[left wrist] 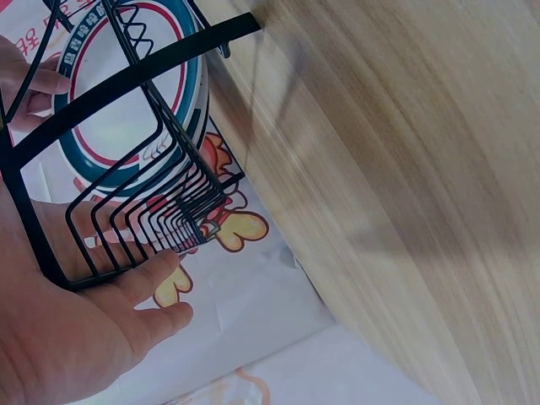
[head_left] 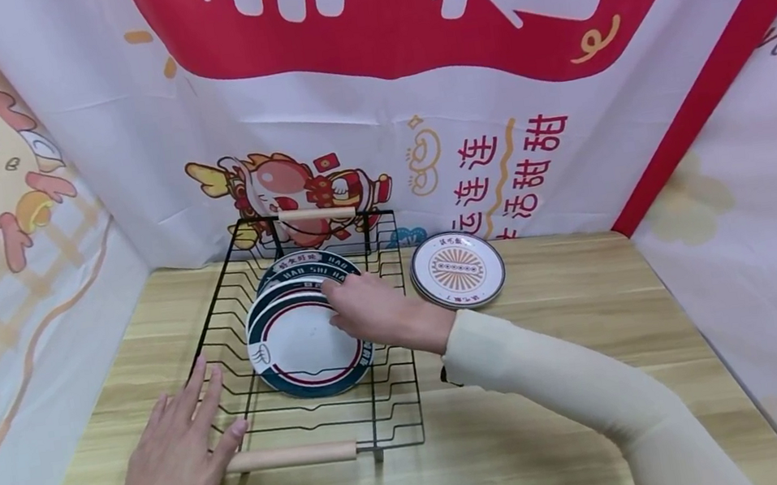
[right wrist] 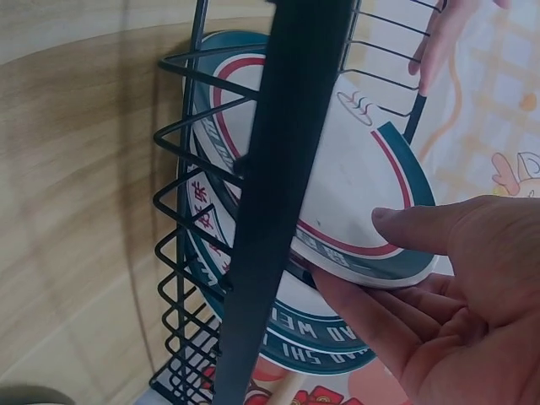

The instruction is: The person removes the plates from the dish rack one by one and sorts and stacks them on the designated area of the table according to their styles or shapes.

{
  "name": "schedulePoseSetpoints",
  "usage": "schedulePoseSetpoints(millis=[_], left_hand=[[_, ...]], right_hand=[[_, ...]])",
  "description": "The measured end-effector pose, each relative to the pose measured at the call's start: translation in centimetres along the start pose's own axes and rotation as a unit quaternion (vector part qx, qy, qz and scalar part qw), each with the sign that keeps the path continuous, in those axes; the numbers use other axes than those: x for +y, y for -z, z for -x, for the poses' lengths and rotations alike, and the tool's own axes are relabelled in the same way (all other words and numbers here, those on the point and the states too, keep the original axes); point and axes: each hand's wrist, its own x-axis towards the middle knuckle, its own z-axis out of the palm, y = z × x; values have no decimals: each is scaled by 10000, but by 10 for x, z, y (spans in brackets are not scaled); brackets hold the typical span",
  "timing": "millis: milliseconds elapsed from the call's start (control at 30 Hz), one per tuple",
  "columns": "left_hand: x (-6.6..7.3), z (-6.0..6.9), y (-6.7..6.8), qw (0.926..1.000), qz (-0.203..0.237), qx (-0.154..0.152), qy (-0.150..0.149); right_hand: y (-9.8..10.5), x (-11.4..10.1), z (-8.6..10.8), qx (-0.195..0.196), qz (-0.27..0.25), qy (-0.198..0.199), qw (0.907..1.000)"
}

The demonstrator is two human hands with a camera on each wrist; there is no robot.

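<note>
In the rack (head_left: 299, 455), see the front plate (head_left: 298, 340) leaning before other plates (head_left: 306, 261), pinched at the rim by the right hand (head_left: 378, 307). Cannot count those behind, overlapped and partly covered. From the right wrist, see thumb on the plate, fingers behind, a grip hard to read from the head. Beside the near corner, see the left hand (head_left: 176, 451), fingers straight and spread, perhaps touching wire. Find a stack (head_left: 456, 268) on the wooden table (head_left: 586, 290), before printed cloth (head_left: 312, 113).

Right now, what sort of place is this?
Probably a little indoor corner dressed up like a stage set, though I can't be sure. Bright printed cloths hang around a wooden table, and a wire dish rack holding plates stands on it.
</note>
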Motion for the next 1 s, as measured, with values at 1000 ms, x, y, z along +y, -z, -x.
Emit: schedulePoseSetpoints(millis=[1000], left_hand=[[-3, 0, -3, 9999, -14, 34, -104]], right_hand=[[-11, 12, -9, 285, -845, 141, 9959]])
